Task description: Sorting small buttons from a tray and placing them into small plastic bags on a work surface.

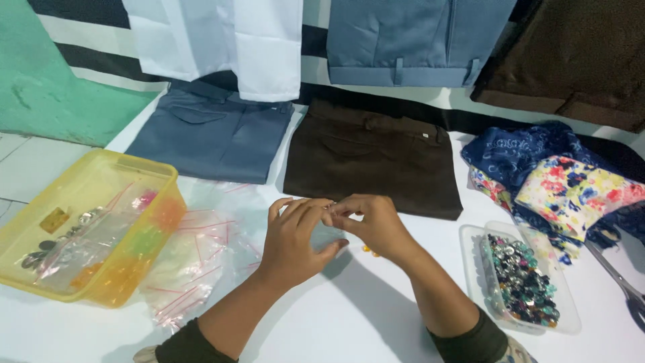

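My left hand (292,238) and right hand (373,225) meet above the white table (349,316), fingertips pinched together on something tiny; I cannot tell just what, perhaps a bead. Being so small, it is likely light, hard and slippery, best pinched at its sides. A small yellow bead (367,252) lies on the table just under my right hand. To the right sits a clear tray of multicoloured beads (521,282), with metal scissors (621,286) beyond it. To the left lie clear plastic bags (201,262) and a yellow plastic box (87,225). Further away rest folded brown trousers (373,158), grey-blue trousers (215,134) and floral fabric (564,178).
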